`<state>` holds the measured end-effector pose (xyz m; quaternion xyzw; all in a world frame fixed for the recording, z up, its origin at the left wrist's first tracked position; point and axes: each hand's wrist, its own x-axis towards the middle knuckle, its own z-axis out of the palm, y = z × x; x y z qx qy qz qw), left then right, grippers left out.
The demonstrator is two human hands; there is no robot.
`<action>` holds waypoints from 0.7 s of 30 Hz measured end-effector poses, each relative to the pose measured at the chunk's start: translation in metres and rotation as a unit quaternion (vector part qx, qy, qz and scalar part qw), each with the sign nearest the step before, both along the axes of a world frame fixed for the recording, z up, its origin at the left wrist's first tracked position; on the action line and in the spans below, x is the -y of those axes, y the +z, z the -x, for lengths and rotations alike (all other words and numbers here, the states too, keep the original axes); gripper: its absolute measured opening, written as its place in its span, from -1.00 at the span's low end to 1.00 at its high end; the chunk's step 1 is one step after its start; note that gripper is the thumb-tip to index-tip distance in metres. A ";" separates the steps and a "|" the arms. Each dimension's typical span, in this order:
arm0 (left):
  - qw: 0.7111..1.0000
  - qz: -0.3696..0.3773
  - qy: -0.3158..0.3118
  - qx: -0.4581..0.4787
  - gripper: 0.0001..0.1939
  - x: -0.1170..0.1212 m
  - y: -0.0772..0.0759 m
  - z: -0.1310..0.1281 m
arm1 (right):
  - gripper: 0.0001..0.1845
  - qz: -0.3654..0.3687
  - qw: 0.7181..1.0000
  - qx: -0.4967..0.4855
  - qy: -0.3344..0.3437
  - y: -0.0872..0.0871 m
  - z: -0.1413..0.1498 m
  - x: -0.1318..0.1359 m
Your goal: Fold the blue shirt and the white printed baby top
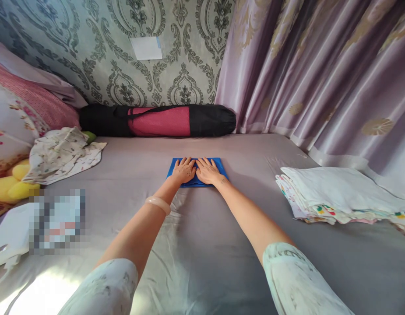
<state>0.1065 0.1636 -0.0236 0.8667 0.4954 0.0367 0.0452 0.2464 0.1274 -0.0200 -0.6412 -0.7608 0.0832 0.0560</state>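
Note:
A blue folded cloth (198, 184) lies flat on the grey bed sheet (222, 245), straight ahead of me. My left hand (184, 169) presses on its left half, palm down with the fingers stretched out. On the right half rests my right hand (207, 169), likewise flat and open. The two hands are side by side, their thumbs close together near the middle. Much of the cloth's surface is covered by them. A pale bangle (158, 204) circles my left wrist.
Folded white clothes (340, 192) are stacked at the right. A black and pink rolled bag (159, 121) lies along the wall. Crumpled patterned fabric (64, 153), a yellow plush (15, 183) and a white device (16, 232) with a cable sit at left. Purple curtains (304, 74) hang at the right.

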 end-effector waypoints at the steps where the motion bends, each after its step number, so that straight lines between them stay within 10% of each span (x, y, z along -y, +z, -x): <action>1: 1.000 0.002 0.000 0.001 -0.46 0.000 0.002 0.001 | -0.37 0.000 1.000 -0.002 -0.001 0.001 -0.002 -0.001; 21: 0.998 -0.020 0.057 0.031 -0.36 0.007 0.000 0.019 | -0.35 -0.008 0.998 -0.022 -0.066 -0.002 -0.024 0.002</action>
